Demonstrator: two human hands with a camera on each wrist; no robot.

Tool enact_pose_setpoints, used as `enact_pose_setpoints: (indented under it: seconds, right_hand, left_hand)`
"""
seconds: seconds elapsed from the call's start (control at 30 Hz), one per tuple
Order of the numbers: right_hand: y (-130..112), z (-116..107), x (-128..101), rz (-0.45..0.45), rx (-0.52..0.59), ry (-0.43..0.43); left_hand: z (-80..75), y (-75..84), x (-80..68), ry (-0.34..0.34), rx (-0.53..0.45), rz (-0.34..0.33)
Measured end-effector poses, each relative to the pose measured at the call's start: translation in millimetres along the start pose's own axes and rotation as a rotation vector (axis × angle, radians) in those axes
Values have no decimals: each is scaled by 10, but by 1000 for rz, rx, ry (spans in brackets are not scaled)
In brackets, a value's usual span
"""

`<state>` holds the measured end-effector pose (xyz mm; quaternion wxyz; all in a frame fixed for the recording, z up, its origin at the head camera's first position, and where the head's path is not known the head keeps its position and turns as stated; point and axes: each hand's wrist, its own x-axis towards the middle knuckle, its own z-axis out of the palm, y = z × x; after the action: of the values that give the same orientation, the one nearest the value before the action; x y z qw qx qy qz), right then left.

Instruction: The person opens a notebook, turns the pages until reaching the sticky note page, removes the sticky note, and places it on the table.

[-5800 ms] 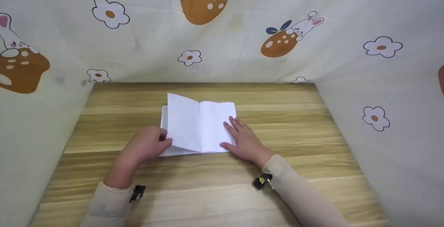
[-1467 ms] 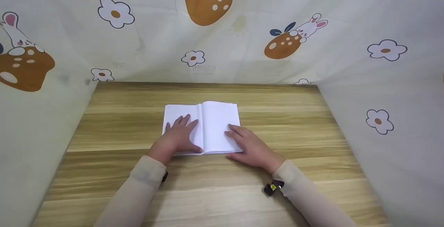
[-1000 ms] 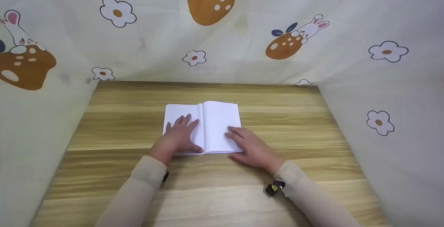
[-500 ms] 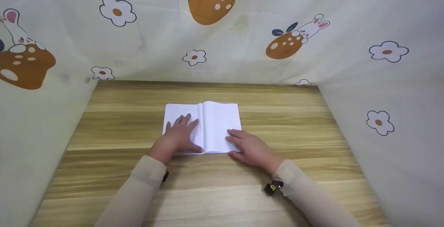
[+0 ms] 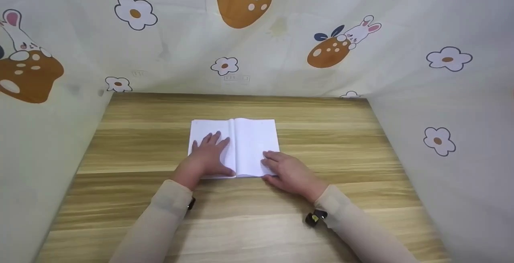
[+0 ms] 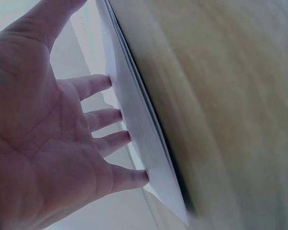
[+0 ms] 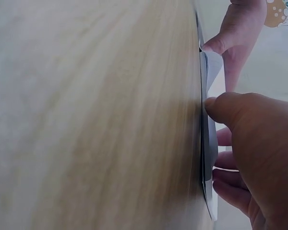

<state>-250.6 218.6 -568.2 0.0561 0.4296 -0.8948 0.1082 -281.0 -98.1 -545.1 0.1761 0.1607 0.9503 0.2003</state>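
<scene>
An opened notebook (image 5: 251, 138) with white pages lies flat on the wooden table, its spine running away from me. My left hand (image 5: 207, 158) rests spread on the left page, the thumb near the lower end of the spine. In the left wrist view, the fingertips (image 6: 141, 178) of that hand touch the page and the palm stays raised. At the lower right corner of the right page lies my right hand (image 5: 295, 174), its fingers on the paper. From the right wrist view, the right thumb (image 7: 221, 108) touches the notebook's near edge.
The wood-grain table (image 5: 257, 223) extends around the notebook. A pale cloth (image 5: 277, 46) printed with flowers and rabbits rises behind it and along both sides. Small black devices sit at both wrists, such as the right wrist device (image 5: 316, 217).
Earlier my left hand held a lifted page; that page is down now, and the left hand lies spread on the left side. Lately my right hand has slid slightly toward me along the right page.
</scene>
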Motion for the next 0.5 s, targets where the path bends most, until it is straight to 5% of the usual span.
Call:
enact_pose_setpoints:
  seconds: [0.5]
  right_hand:
    - [97,14,-55,0,108,31]
  left_hand:
    - [2,19,-7,-6,-4,-1]
